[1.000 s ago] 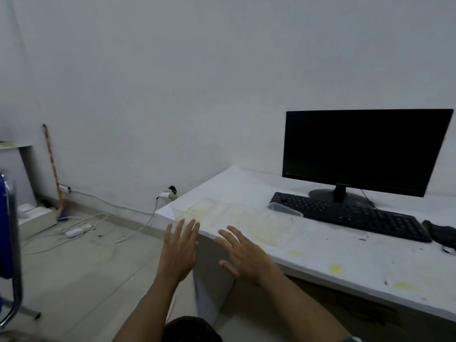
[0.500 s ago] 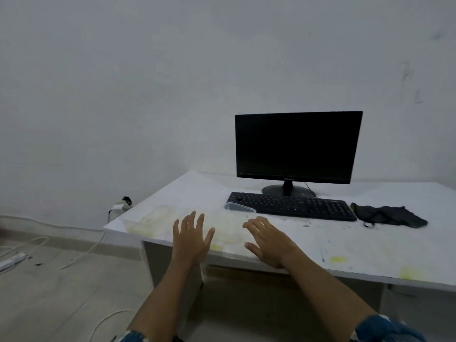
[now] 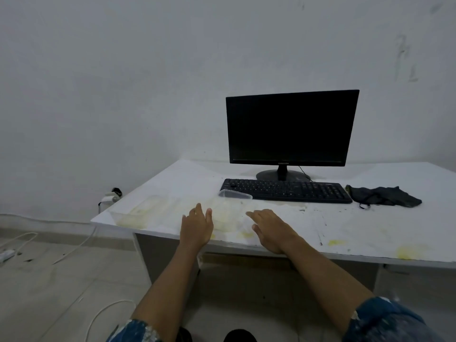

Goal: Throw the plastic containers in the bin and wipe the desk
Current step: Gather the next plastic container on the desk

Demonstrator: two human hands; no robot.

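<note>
On the table, toward its left front corner, sit smeared clear containers; left hand and right hand hover empty with fingers relaxed, so the sound move is to grip one by both side walls, kept level, lest residue drip.

- Desk: white top, yellow stains, dark marks.
- Clear plastic containers: front left area.
- Clear lid: at keyboard left end.
- Monitor: behind keyboard.
- Dark cloth: right of keyboard.
</note>
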